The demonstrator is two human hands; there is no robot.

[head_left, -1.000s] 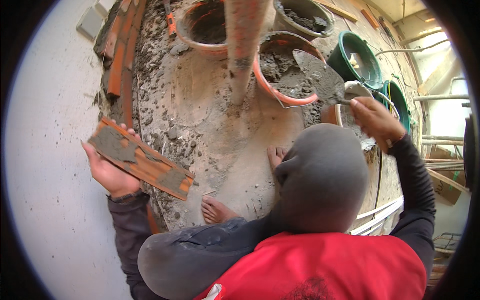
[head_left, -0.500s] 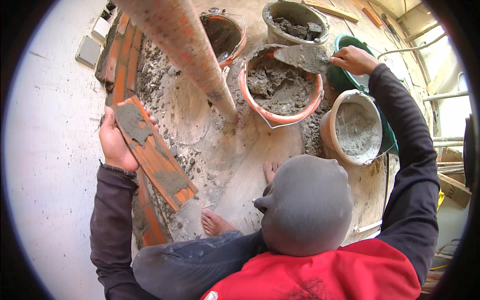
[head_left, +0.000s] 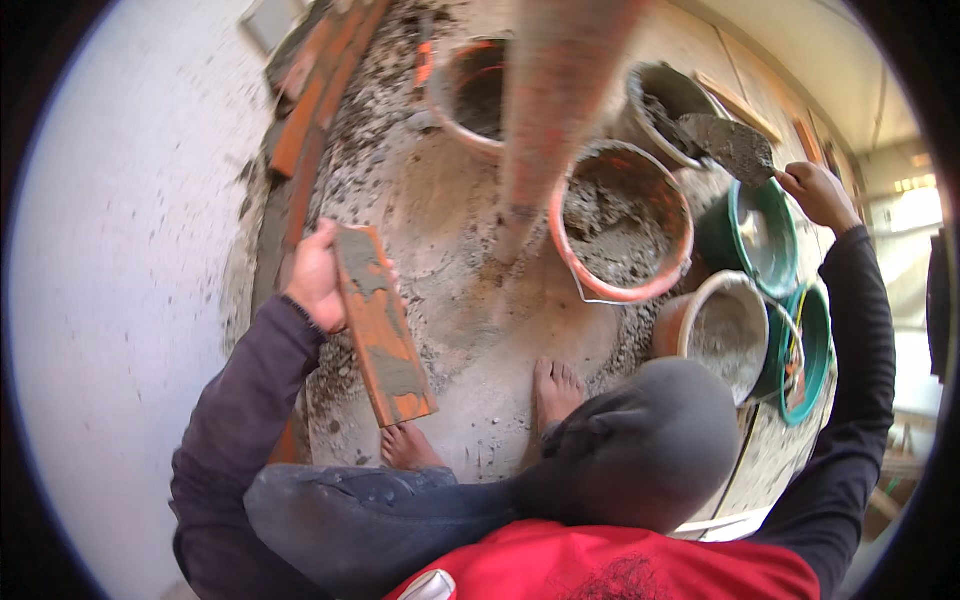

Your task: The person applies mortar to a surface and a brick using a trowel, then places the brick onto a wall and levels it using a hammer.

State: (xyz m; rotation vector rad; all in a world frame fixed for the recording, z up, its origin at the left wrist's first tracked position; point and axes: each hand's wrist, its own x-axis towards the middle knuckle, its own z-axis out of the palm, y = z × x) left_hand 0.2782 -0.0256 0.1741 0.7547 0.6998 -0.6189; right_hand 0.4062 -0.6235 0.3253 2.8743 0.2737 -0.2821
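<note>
My left hand (head_left: 316,278) grips a long, flat orange brick (head_left: 372,345) by its upper left edge, holding it tilted above the floor. Patches of grey mortar cover the brick's upper face. My right hand (head_left: 820,195) is closed round the handle of a trowel (head_left: 735,147), its blade coated with wet mortar. The trowel is over the far right buckets, beside a dark bucket (head_left: 632,125) with mortar inside. Nearer the middle stands an orange-rimmed bucket (head_left: 562,232) of mortar. The trowel's handle is mostly hidden by my fingers.
A thick, paint-spotted pole (head_left: 560,110) rises in front of me, smeared by motion. Orange bricks (head_left: 305,130) run along the white wall (head_left: 130,280). Two green tubs (head_left: 738,235) and a pale bucket (head_left: 672,328) stand right. Another bucket (head_left: 465,140) stands beyond the pole.
The view has shifted, so the bricks and buckets sit differently. The trowel has moved from the orange-rimmed bucket toward the far right. The brick is turned more upright in the picture.
</note>
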